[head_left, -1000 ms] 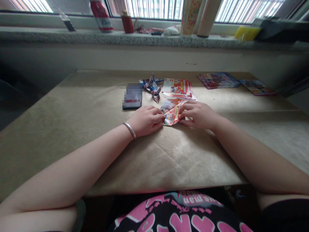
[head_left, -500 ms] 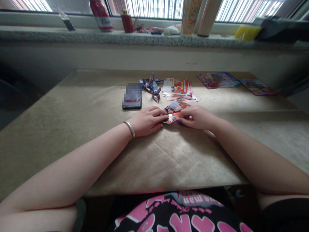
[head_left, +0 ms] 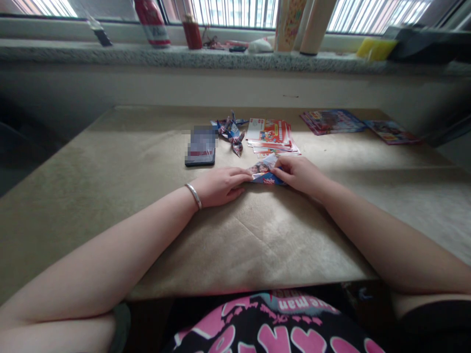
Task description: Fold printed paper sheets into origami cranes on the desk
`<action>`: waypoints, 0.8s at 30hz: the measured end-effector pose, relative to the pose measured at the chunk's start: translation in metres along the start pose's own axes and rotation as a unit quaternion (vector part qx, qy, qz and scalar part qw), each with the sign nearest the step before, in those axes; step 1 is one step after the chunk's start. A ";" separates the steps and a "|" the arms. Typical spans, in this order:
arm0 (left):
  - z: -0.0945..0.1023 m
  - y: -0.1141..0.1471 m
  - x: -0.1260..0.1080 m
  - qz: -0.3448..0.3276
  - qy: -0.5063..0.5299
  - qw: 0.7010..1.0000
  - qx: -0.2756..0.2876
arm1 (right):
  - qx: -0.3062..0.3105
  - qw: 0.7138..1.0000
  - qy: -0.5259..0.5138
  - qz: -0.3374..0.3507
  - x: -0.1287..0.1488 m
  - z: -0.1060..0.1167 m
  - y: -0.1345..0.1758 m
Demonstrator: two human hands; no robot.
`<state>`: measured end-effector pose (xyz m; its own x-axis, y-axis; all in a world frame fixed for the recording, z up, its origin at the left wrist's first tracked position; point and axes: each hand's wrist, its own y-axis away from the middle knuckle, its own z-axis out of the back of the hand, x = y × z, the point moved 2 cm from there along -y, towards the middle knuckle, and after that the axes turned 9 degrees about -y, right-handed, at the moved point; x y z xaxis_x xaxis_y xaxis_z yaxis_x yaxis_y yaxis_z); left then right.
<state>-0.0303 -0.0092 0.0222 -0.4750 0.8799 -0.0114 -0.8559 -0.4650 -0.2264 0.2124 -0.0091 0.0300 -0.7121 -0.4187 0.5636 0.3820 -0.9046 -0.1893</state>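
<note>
A glossy printed paper (head_left: 263, 169), partly folded, lies on the table between my hands. It shows a photo on top and a blue strip along the near edge. My left hand (head_left: 221, 186), with a silver bangle at the wrist, rests its outstretched fingertips on the paper's left end, thumb apart. The thumb and fingers of my right hand (head_left: 300, 172) pinch the paper at its right side and cover that end. Just behind the paper is a stack of red and white printed cards (head_left: 270, 132). Folded blue paper pieces (head_left: 231, 130) lie left of that stack.
A dark phone (head_left: 200, 147) lies left of the folded pieces. Two more groups of printed sheets, one nearer (head_left: 333, 121) and one farther right (head_left: 392, 131), are at the back right. A red can (head_left: 152, 24), bottles and a yellow object (head_left: 376, 49) stand on the windowsill.
The paper's near edge is folded over, so a blue strip shows where orange print was. My right hand has moved slightly up; the left hand's fingers have drawn back toward the paper's left end.
</note>
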 end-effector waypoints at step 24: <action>0.001 -0.001 -0.002 -0.014 0.007 1.000 -0.012 | -0.021 0.995 0.034 -0.096 -0.020 -0.001 -0.008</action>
<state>-0.0288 -0.0104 0.0235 -0.4476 0.8941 -0.0182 -0.8635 -0.4374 -0.2509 0.2231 0.0061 0.0189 -0.8089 -0.2405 0.5366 0.2112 -0.9705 -0.1165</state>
